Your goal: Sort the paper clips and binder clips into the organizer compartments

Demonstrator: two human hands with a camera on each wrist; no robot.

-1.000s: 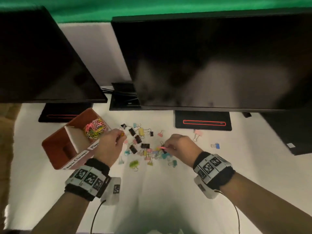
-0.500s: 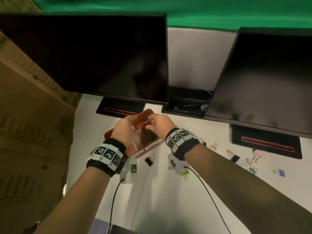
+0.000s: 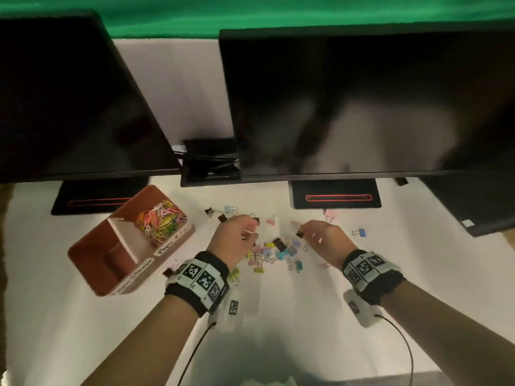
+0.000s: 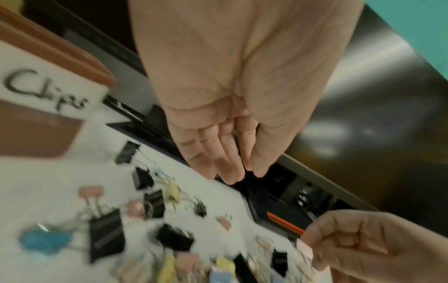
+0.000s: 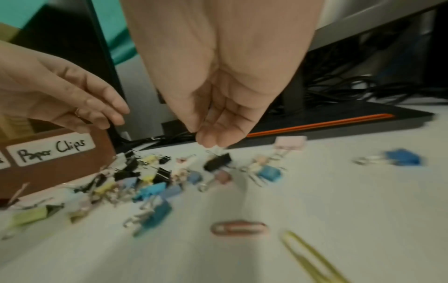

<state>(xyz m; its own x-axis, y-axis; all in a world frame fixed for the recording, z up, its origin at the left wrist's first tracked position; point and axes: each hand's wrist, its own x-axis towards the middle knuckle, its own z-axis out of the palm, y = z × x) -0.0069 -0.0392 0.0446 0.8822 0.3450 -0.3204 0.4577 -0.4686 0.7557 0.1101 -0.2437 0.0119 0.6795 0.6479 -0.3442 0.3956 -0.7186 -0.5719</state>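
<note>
A brown organizer (image 3: 92, 254) stands at the left, and its far compartment holds several coloured paper clips (image 3: 160, 221). A label on its front reads "Paper Clips" (image 5: 52, 149). Several binder clips (image 3: 276, 254) lie in a pile on the white desk between my hands. My left hand (image 3: 250, 232) hovers over the pile's left side. Its fingers (image 4: 225, 168) are straight and hold nothing. My right hand (image 3: 302, 229) pinches the wire handle of a black binder clip (image 5: 217, 161) at the pile's far right edge.
Two dark monitors (image 3: 348, 107) overhang the desk's far side on black bases (image 3: 334, 196), with cables (image 3: 209, 162) between them. A blue binder clip (image 3: 361, 233) lies apart at the right. A pink paper clip (image 5: 238, 227) and a yellow paper clip (image 5: 312, 254) lie nearer me.
Half a second ago both hands were over the organizer. They have moved back right to the pile, and my right hand has pinched a black binder clip.
</note>
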